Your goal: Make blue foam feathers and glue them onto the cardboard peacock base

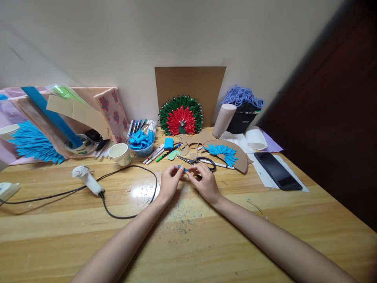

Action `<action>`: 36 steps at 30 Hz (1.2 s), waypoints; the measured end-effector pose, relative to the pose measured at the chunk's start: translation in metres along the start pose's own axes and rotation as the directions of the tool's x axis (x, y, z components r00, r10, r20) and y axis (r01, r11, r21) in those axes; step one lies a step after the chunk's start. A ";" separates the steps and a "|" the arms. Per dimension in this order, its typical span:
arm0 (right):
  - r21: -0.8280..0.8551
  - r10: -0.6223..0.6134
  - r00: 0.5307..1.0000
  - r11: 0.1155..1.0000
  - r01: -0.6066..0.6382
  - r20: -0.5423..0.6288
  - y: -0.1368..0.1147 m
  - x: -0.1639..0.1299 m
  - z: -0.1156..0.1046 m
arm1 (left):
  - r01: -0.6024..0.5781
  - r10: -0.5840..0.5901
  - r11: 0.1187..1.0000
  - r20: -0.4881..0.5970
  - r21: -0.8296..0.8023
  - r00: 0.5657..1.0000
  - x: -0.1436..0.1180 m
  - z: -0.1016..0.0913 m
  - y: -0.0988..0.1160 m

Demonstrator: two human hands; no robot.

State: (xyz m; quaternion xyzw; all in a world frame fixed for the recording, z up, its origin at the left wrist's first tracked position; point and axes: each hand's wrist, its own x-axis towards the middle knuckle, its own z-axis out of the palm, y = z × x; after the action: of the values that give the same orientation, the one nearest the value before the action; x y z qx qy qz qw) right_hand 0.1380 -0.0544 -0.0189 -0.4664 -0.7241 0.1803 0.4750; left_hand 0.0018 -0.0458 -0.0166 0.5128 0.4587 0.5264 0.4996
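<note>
Small white print on black round container (244,121), beyond right hand (206,182): too blurred to read. No other text legible.

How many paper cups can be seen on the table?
2. One paper cup lies tilted left of the blue bowl. Another cup lies on its side at the right, near the black bin. Others may be hidden behind the clutter.

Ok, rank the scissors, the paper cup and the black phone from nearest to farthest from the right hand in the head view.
From the right hand:
1. Scissors, just behind its fingers.
2. Black phone, off to the right on white paper.
3. Paper cup, to the left, past the left hand.
</note>
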 end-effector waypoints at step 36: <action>-0.127 -0.082 0.996 0.989 0.079 -0.019 0.003 0.001 0.000 | -0.016 0.017 0.999 -0.026 0.028 1.000 0.001 -0.002 -0.006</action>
State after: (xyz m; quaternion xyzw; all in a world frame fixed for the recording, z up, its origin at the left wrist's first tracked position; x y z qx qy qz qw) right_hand 0.1398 -0.0524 -0.0206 -0.4681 -0.7465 0.1094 0.4601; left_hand 0.0005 -0.0445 -0.0225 0.5162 0.4682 0.5309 0.4821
